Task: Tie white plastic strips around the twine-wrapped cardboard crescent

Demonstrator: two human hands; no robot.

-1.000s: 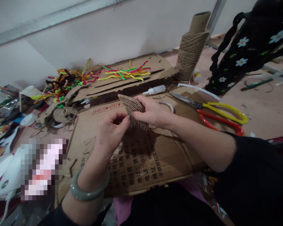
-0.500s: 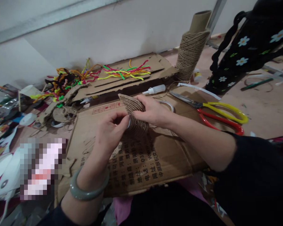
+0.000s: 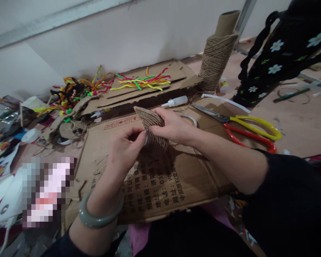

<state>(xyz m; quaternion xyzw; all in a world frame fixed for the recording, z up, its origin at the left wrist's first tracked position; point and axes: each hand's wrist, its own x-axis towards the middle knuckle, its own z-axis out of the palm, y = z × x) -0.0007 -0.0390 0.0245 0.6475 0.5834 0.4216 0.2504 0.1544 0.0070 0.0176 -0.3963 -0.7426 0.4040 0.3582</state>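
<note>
Between my hands is a pointed piece covered in rows of brown twine (image 3: 149, 117), held above a printed cardboard sheet (image 3: 149, 210). My right hand (image 3: 175, 125) grips it from the right, thumb on the near face and fingers behind. My left hand (image 3: 126, 148) pinches its left edge between thumb and fingers, where a small pale bit shows at the fingertips. What the hidden fingers do behind the piece cannot be seen. Right of my hands lie scissors (image 3: 230, 119) with one yellow and one red handle. A small white squeeze bottle (image 3: 178, 101) lies just beyond.
A tall spool of twine (image 3: 216, 59) stands at the back right beside a black flowered bag (image 3: 275, 60). Colourful pipe cleaners (image 3: 141, 81) lie on cardboard strips at the back. Mixed craft scraps (image 3: 5, 139) crowd the left. A white ring (image 3: 189, 117) lies behind my right hand.
</note>
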